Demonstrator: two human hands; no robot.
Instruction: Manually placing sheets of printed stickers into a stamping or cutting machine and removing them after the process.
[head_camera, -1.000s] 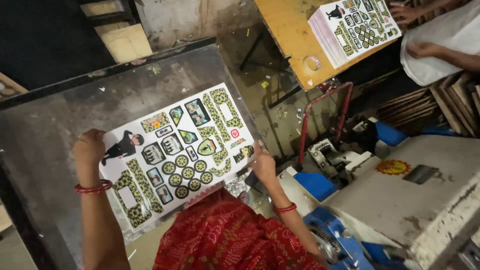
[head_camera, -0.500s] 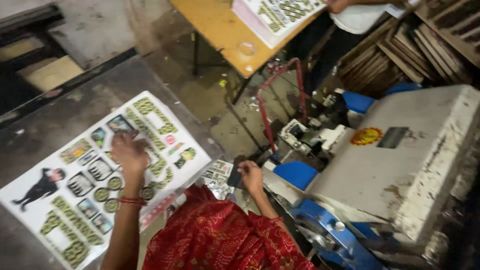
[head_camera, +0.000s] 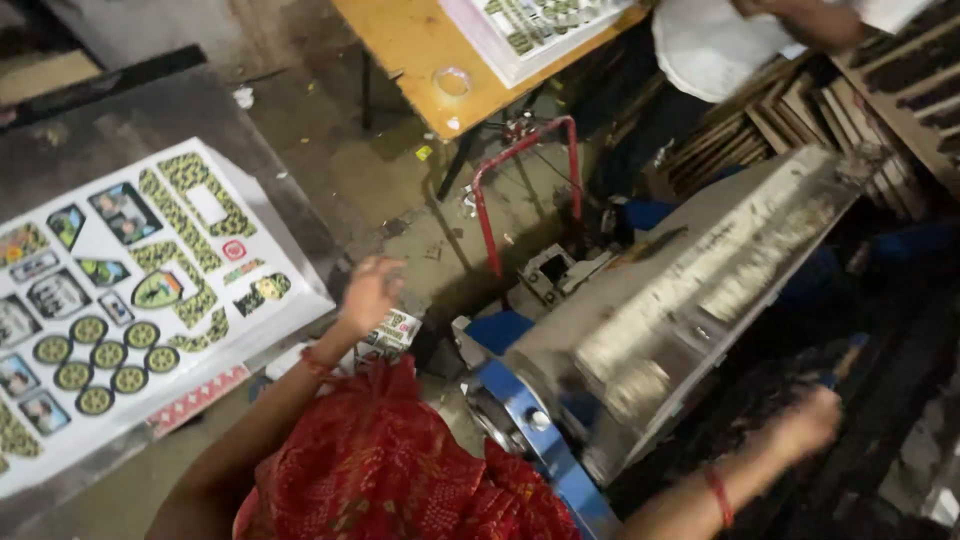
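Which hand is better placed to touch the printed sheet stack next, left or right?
Probably left. The left hand hangs open just off the corner of the printed sheet stack. The right hand, blurred, is far across on the other side of the grey machine.

**Hands spread wide at the press**

The left hand (head_camera: 372, 290) hangs open beside the printed sticker sheet (head_camera: 120, 300) on the grey table (head_camera: 290, 200). The right hand (head_camera: 805, 425), blurred, reaches low past the grey machine (head_camera: 690, 300).
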